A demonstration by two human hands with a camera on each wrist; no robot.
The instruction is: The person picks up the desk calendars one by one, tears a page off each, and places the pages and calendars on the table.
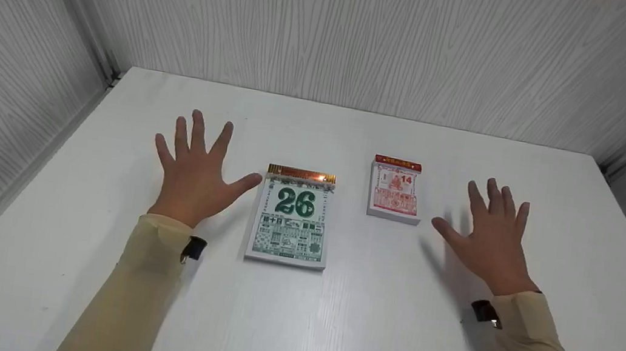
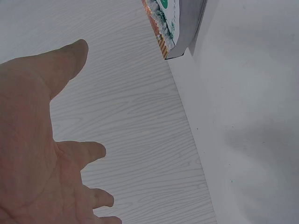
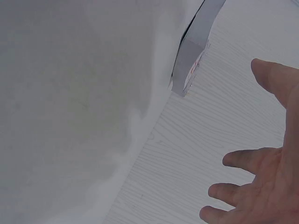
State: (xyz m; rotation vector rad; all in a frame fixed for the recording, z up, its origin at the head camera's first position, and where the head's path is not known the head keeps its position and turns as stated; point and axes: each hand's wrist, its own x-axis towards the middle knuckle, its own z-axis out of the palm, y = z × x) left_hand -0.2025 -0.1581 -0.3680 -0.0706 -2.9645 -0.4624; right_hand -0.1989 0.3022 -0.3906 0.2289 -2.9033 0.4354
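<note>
A larger tear-off calendar (image 1: 293, 222) with a green 26 and a shiny gold-orange top strip lies face up left of the table's middle. To its right and farther back lies a smaller tear-off calendar (image 1: 395, 190), printed in red with a 14 under a red top band. My left hand (image 1: 193, 177) is spread beside the larger calendar, its thumb tip close to the upper left edge. On the right, my right hand (image 1: 490, 240) hovers with fingers spread, its thumb pointing toward the smaller calendar. Both palms (image 2: 28, 154) hold nothing.
Both calendars lie on a white table (image 1: 291, 331). Grey wood-grain panels stand behind it (image 1: 333, 31) and along the left and right sides. Each wrist carries a dark strapped device (image 1: 194, 248) over a tan sleeve (image 1: 130, 297).
</note>
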